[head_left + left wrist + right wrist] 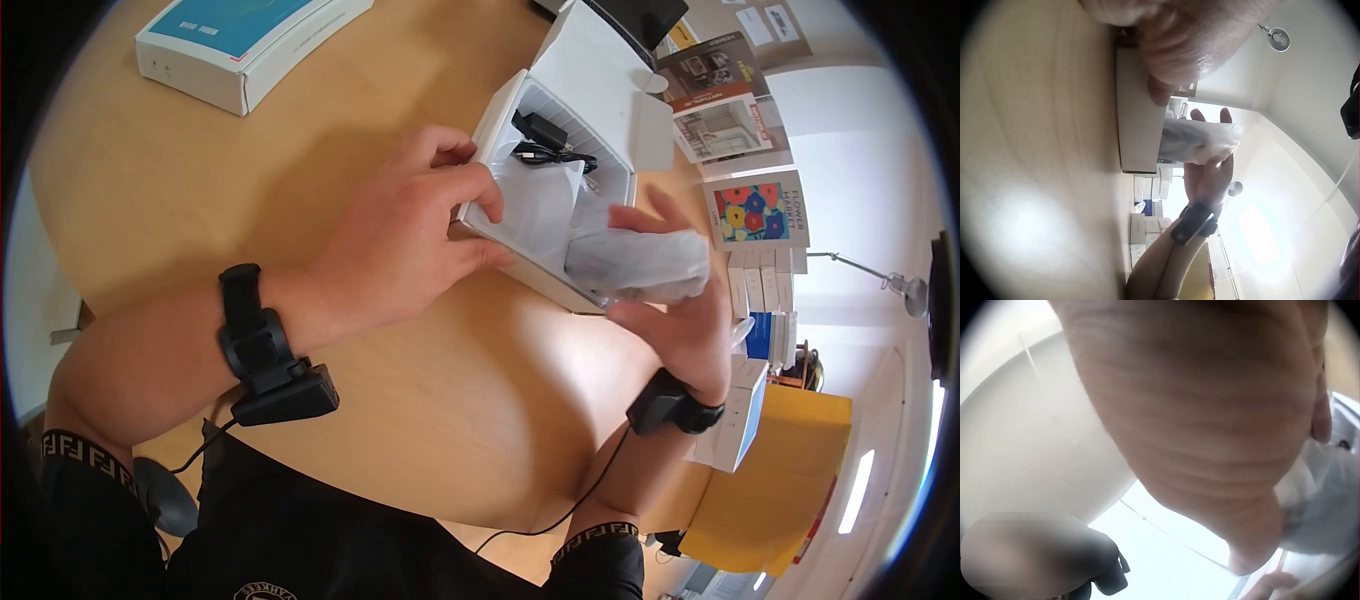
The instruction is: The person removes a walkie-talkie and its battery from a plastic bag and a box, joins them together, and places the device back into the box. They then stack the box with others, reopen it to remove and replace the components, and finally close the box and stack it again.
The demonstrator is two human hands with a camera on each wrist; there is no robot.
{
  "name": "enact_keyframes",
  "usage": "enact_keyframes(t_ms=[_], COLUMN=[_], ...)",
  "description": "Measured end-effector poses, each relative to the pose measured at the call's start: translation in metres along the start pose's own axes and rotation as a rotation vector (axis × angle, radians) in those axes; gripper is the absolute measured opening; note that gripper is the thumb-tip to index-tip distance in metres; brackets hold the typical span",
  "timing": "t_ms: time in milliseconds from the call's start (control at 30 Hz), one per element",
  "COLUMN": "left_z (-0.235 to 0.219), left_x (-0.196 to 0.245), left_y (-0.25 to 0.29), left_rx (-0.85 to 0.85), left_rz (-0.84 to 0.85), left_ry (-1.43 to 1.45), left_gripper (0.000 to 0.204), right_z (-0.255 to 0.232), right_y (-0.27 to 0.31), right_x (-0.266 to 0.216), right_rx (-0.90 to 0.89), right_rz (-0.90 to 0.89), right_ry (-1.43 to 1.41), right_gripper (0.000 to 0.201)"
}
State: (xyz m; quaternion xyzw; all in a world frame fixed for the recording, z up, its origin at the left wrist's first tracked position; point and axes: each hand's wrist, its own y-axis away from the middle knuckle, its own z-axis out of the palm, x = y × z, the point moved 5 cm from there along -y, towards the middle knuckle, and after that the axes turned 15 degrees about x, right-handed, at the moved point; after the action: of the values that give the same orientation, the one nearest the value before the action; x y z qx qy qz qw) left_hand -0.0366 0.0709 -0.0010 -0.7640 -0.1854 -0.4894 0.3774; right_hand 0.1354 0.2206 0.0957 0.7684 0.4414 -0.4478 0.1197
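**Bright room light, fisheye bending, wrist views blurring**

Daylight is flooding the right side while the round light-wood table (200, 200) is carrying soft arm shadows. The head view is curving and darkening at its edges. Both wrist views are washing out, with the near skin blurring.

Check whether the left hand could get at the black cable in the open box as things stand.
Probably yes. The black cable lies uncovered in the far end of the white box, just beyond the left hand, which grips the box's near wall. The right hand holds the wrapped item aside.
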Motion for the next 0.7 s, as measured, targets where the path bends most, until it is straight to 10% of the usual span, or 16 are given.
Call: enact_keyframes(t_ms=[200, 500, 700], left_z=[-0.002, -0.002, -0.001], left_x=[0.002, 0.000, 0.004], left_y=[-0.001, -0.002, 0.000], left_rx=[0.005, 0.007, -0.004], left_rz=[0.037, 0.033, -0.023], left_ry=[-0.032, -0.015, 0.013], left_gripper=[0.026, 0.024, 0.030], right_z=[0.016, -0.033, -0.034], right_y=[-0.007, -0.014, -0.008], right_x=[0.019, 0.020, 0.018], right_rx=[0.015, 0.532, 0.575], right_rz=[0.017, 0.084, 0.103], right_ry=[0.239, -0.453, -0.632], right_gripper=[0.069, 0.066, 0.055])
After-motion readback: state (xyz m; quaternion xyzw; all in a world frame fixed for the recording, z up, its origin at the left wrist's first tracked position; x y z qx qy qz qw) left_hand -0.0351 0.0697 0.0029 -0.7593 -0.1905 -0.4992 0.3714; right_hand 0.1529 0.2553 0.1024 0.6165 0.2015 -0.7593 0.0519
